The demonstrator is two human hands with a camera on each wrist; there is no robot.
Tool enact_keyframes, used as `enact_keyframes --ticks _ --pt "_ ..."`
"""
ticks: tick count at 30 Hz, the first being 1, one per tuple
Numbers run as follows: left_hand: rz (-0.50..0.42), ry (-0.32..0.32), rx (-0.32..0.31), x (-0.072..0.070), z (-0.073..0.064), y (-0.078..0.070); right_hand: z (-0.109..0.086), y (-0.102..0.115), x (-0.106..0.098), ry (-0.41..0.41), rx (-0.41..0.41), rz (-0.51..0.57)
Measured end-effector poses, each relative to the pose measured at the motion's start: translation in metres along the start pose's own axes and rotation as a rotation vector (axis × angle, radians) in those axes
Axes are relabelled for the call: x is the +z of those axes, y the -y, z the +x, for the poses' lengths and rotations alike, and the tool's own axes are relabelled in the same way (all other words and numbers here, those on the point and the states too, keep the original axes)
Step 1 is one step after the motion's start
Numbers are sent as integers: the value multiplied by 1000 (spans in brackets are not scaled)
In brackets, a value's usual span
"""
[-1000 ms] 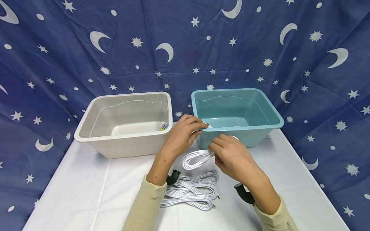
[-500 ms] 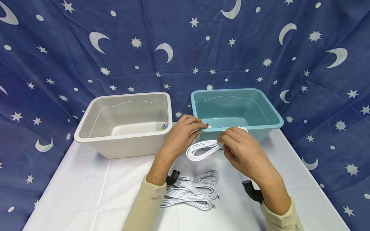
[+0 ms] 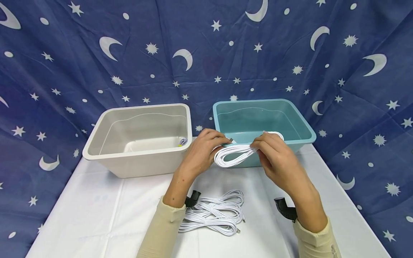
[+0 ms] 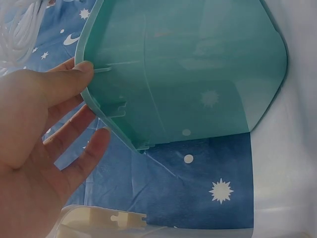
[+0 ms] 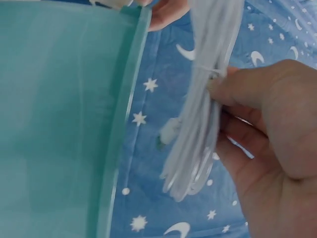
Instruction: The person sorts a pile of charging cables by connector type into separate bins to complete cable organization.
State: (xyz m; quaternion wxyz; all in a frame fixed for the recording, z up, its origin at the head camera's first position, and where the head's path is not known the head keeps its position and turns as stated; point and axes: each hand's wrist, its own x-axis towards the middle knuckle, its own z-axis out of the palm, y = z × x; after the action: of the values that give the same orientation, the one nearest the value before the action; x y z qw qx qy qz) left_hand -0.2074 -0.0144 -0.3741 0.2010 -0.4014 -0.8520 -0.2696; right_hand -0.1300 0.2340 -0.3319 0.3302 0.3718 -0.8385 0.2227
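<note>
White cable (image 5: 200, 111) pinched in raised right hand (image 3: 280, 159); left hand (image 3: 201, 152) grips teal bin's rim (image 3: 300, 141)

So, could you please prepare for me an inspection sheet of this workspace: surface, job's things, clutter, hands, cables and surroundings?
Surface: white tablecloth, creased.
Job's things: beige bin on the left, teal bin on the right, both upright.
Clutter: small purple and yellow item inside the beige bin, too small to identify.
Hands: left hand grips the teal bin's rim; right hand pinches a coiled cable.
Cables: the coiled cable is held up near that rim; cable pile lies in front of the bins; white plug shows by the left fingertips.
Surroundings: blue curtain with white moons and stars.
</note>
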Motion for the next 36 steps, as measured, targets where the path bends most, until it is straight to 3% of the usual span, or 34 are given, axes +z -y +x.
enact_keyframes --ticks 9,19,31,36 --pt "-16 0 -34 1 0 0 0 -16 4 -149 19 -39" --pt "-11 -12 -27 2 -1 1 -12 -38 12 -152 134 -95" --pt "-18 -10 -14 1 -1 -1 -17 -47 21 -210 199 -120" --pt "-16 -19 -3 1 -1 -1 -16 -44 22 -228 191 -109"
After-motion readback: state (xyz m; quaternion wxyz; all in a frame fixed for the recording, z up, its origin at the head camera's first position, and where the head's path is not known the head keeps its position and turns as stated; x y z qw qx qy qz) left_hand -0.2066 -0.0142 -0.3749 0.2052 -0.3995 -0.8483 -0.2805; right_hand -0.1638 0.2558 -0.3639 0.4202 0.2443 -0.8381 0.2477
